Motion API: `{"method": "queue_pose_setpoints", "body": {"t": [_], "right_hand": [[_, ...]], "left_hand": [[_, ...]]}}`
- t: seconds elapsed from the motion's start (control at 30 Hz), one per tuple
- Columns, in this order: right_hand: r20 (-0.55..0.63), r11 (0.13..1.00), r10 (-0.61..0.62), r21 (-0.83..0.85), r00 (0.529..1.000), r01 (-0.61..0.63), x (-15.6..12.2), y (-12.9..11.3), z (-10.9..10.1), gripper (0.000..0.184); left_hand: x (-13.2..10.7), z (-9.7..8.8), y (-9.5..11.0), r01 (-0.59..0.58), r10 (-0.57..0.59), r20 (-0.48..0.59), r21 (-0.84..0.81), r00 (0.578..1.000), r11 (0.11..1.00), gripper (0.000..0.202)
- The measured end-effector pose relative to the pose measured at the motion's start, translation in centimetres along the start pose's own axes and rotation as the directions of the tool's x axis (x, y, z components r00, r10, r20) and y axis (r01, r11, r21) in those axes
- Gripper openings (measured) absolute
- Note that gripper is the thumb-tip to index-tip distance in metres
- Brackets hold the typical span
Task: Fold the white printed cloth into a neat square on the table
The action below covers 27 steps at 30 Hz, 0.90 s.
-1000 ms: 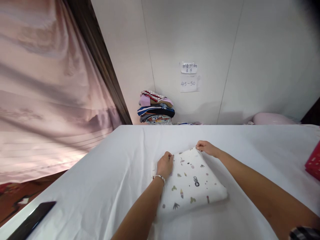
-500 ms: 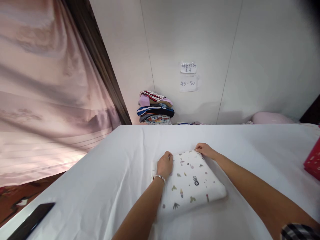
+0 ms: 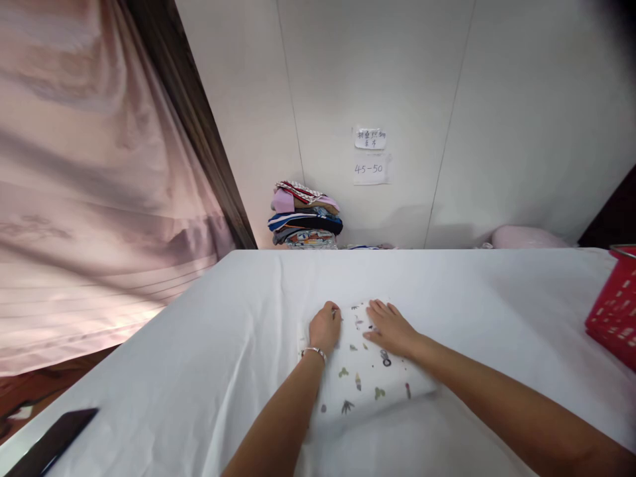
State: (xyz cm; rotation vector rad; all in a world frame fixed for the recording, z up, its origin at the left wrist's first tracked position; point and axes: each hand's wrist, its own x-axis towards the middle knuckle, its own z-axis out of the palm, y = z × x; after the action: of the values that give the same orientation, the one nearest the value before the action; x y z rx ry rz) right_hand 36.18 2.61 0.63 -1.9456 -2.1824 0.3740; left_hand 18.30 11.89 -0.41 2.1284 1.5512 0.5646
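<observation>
A folded white cloth with small printed figures (image 3: 365, 387) lies on the white-covered table (image 3: 209, 358) in front of me. My left hand (image 3: 325, 328), a bracelet on its wrist, grips the cloth's far left corner with curled fingers. My right hand (image 3: 390, 328) lies flat on top of the cloth, fingers stretched out and pointing away from me.
A stack of folded colourful clothes (image 3: 304, 215) sits against the wall beyond the table. A red basket (image 3: 613, 305) stands at the right edge. A dark phone (image 3: 47, 444) lies at the table's near left corner. A pink curtain (image 3: 89, 179) hangs at the left.
My right hand let go of the cloth's far right corner and moved left onto the top of the cloth, now lying flat. The left hand stayed at its corner.
</observation>
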Motion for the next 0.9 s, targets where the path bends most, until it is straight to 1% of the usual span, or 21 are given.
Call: {"method": "queue_pose_setpoints", "body": {"t": [0.07, 0.1, 0.2, 0.3, 0.43, 0.5, 0.57, 0.63, 0.67, 0.73, 0.8, 0.9], "right_hand": [[0.047, 0.998, 0.053, -0.029, 0.998, -0.052, 0.7, 0.7, -0.2, 0.074], [0.056, 0.998, 0.06, -0.034, 0.997, -0.058, 1.0, 1.1, -0.2, 0.074], [0.044, 0.998, 0.056, -0.04, 0.998, -0.054, 1.6, 2.0, 0.1, 0.076], [0.037, 0.998, 0.049, -0.04, 0.998, -0.047, 1.5, 2.2, 0.6, 0.077], [0.043, 0.997, 0.06, -0.043, 0.997, -0.058, 1.3, 2.1, 0.8, 0.077], [0.046, 0.997, 0.067, -0.048, 0.997, -0.064, 1.3, 2.1, 0.8, 0.076], [0.041, 0.996, 0.069, -0.052, 0.997, -0.067, 1.4, 2.2, 0.9, 0.076], [0.034, 0.996, 0.065, -0.057, 0.997, -0.063, 1.3, 2.1, 1.0, 0.075], [0.033, 0.996, 0.061, -0.06, 0.998, -0.059, 1.3, 2.0, 0.9, 0.074], [0.037, 0.997, 0.057, -0.063, 0.998, -0.055, 1.3, 1.8, 0.7, 0.073], [0.043, 0.997, 0.055, -0.06, 0.998, -0.052, 1.5, 1.6, 0.0, 0.067], [0.067, 0.998, 0.045, -0.05, 0.997, -0.042, 2.5, 1.8, -1.4, 0.048]], "left_hand": [[0.0, 0.0, 0.0, 0.0, 0.0, -0.006, 0.021, 1.0, 1.0, 0.016], [0.0, 0.1, -0.1, -0.001, 0.002, -0.009, 0.034, 1.0, 0.999, 0.016], [0.1, 0.1, -0.1, -0.014, 0.016, -0.021, 0.067, 1.0, 0.998, 0.017], [0.2, 0.1, -0.1, -0.02, 0.021, -0.014, 0.08, 1.0, 0.997, 0.019], [0.3, -0.3, 0.3, -0.01, 0.008, 0.025, 0.084, 1.0, 0.996, 0.021], [0.1, -0.8, 0.6, -0.044, 0.042, 0.018, 0.122, 0.999, 0.992, 0.021], [-0.3, -1.3, 0.5, -0.133, 0.137, -0.005, 0.206, 0.991, 0.969, 0.022], [-0.7, -1.8, 0.2, -0.201, 0.209, 0.007, 0.3, 0.978, 0.933, 0.024], [-0.9, -1.9, -0.1, -0.208, 0.211, 0.027, 0.332, 0.977, 0.92, 0.027], [-1.2, -1.9, -0.6, -0.193, 0.179, 0.072, 0.367, 0.981, 0.91, 0.033], [-1.2, -1.6, -1.0, -0.186, 0.163, 0.09, 0.384, 0.982, 0.905, 0.037], [-1.2, -1.2, -1.1, -0.197, 0.187, 0.065, 0.4, 0.98, 0.895, 0.039]]}}
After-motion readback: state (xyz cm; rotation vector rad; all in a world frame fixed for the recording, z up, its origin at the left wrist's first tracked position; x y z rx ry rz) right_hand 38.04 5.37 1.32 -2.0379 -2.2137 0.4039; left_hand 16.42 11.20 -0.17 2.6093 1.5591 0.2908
